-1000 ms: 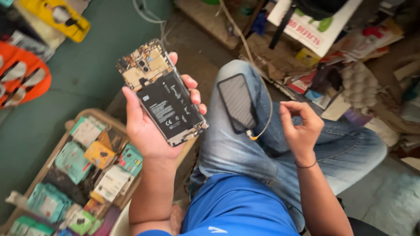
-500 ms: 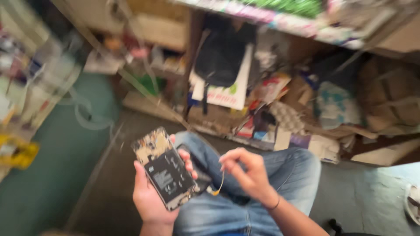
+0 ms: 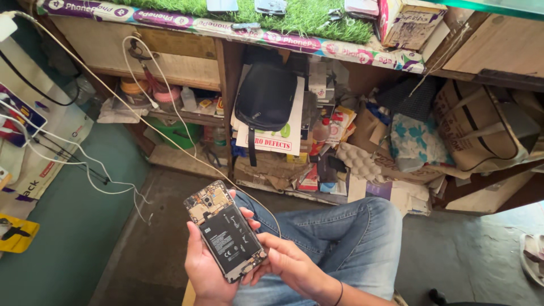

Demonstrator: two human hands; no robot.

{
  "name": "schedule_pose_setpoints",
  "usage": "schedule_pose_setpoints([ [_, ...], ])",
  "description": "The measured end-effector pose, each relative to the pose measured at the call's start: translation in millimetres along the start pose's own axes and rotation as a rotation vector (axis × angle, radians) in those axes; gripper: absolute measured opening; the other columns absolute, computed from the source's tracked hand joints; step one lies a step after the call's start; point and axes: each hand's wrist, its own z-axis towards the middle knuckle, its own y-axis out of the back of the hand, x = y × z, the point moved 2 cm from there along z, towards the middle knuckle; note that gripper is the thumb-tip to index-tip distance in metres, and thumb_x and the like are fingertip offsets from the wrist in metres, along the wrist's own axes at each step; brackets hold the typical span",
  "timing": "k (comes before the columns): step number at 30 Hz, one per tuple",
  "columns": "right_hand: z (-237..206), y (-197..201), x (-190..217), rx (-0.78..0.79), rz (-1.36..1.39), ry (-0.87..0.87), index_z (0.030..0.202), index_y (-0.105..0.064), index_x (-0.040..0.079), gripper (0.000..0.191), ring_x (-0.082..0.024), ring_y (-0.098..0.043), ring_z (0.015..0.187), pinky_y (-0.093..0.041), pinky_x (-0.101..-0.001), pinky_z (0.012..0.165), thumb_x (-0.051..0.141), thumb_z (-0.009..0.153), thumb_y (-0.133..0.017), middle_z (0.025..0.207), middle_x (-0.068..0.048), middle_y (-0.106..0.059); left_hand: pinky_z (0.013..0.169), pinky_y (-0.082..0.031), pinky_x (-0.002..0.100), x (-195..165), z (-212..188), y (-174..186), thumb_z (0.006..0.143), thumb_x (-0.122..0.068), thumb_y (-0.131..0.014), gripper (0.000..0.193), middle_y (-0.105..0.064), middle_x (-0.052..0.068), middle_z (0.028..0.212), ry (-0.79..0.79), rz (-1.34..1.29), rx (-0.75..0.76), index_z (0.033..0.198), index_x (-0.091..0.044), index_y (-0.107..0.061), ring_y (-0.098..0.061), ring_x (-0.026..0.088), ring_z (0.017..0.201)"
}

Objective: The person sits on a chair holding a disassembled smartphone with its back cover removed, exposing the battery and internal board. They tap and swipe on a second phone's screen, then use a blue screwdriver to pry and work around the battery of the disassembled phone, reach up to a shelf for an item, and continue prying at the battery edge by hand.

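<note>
At the far left, white cables (image 3: 85,164) trail down a teal wall (image 3: 68,226) and loop above the grey floor (image 3: 153,226). Just right of them, the left hand (image 3: 204,269) is raised from below, its grip closed around an opened phone (image 3: 225,230) with the back cover off, so the black battery and the circuit board at the top are bare. The phone stands tilted, top end leaning up and to the left, with the palm behind its lower half, the thumb along its left edge and fingertips curling round its right edge. The right hand (image 3: 289,263) sits just beside it, touching the phone's lower right corner; its grip is narrow, fingers pinched at the phone's bottom edge, though what they pinch cannot be made out. A thin white cable (image 3: 258,201) runs down behind the phone toward that hand. Both hands hover over the person's bent knee in blue jeans (image 3: 340,232). Behind, under a shelf edged with green artificial turf (image 3: 306,20), a black bag (image 3: 265,96) hangs before a white sheet, and further right lie an egg tray (image 3: 362,161) and a brown cardboard box (image 3: 481,130).
</note>
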Motion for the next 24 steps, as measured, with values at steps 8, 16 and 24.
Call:
schedule_pose_setpoints([
  [8,4,-1,6,-0.018,0.118,-0.117,0.141,-0.052,0.000,0.072,-0.026,-0.074,0.095,-0.061,-0.0399,0.085,0.059,0.100,-0.046,0.117,-0.014,-0.070,0.099,-0.052,0.048,6,-10,-13,0.103,-0.062,-0.027,0.083,-0.062,0.023,0.124,0.077,-0.025,0.028,0.156,0.002,-0.033,-0.064,0.036,0.114],
  [16,52,40,128,-0.289,-0.964,0.426,0.087,-0.074,-0.002,0.024,-0.012,-0.072,0.067,-0.059,-0.0250,0.058,0.017,0.099,-0.064,0.087,-0.007,-0.076,0.100,-0.052,0.047,-19,-20,-9,0.110,-0.058,-0.029,0.080,-0.060,0.024,0.122,-0.108,-0.061,0.038,0.158,0.005,-0.033,-0.063,0.037,0.111],
  [24,144,52,287,-0.558,-1.881,1.304,0.105,-0.066,-0.003,0.017,-0.036,-0.070,0.088,-0.052,-0.0403,0.079,0.002,0.096,-0.080,0.100,-0.019,-0.071,0.094,-0.053,0.046,-24,-30,1,0.108,-0.058,-0.029,0.079,-0.061,0.025,0.119,-0.134,-0.104,0.002,0.155,0.006,-0.035,-0.064,0.036,0.106],
])
